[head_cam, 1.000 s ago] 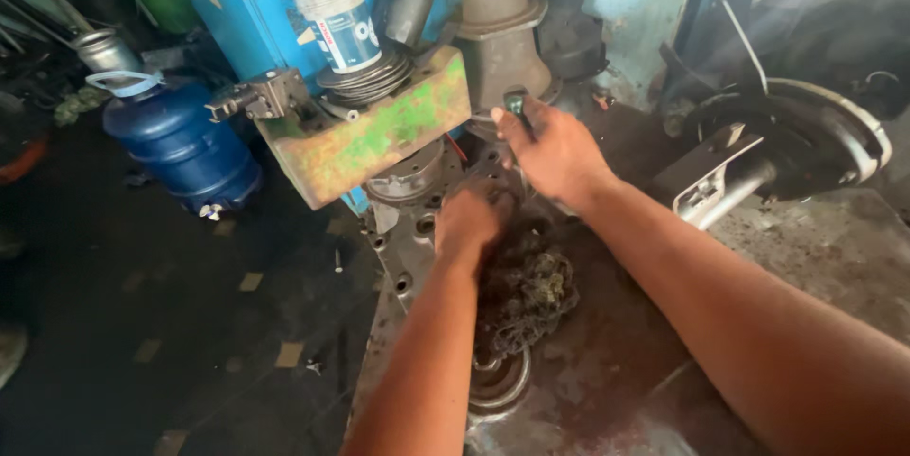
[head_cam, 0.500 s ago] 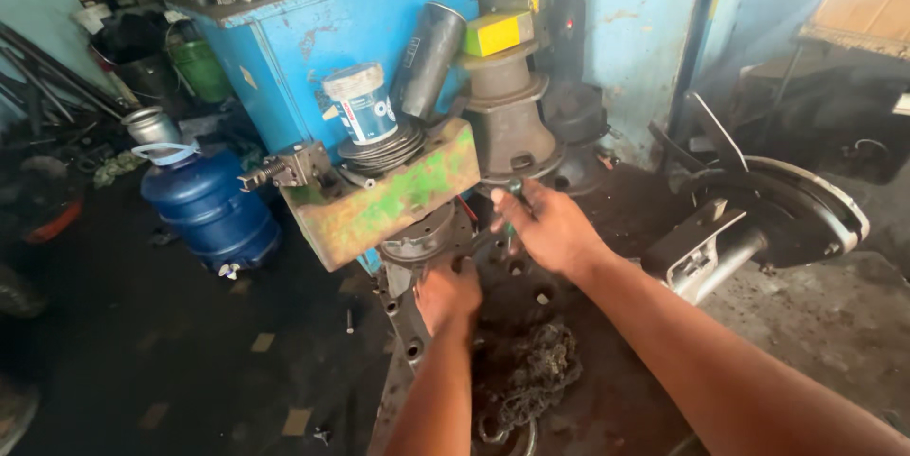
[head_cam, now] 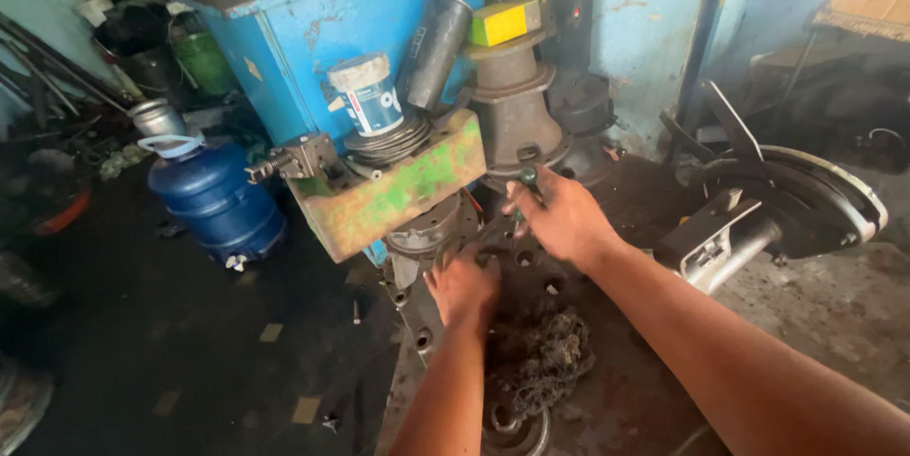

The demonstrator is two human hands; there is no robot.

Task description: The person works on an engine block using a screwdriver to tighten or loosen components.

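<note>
The blue cabinet (head_cam: pixel 313 29) is standing behind the greasy metal block (head_cam: pixel 455 257), which is lying at the centre beneath a green bracket (head_cam: pixel 389 191). The right hand (head_cam: pixel 559 219) is gripping a green-handled tool (head_cam: pixel 523 192), fingers clamped around it. The left hand (head_cam: pixel 463 290) is pressing on the block, fingers curled; their grip cannot be determined.

The floor (head_cam: pixel 171 323) is dark and oily, flecked with small pale scraps. At far left a blue water jug (head_cam: pixel 216 195) stands on it. Nearer, in the middle, a grimy metal block (head_cam: pixel 422 319) with bolt holes lies flat, a greasy chain (head_cam: pixel 536 361) heaped on top.
</note>
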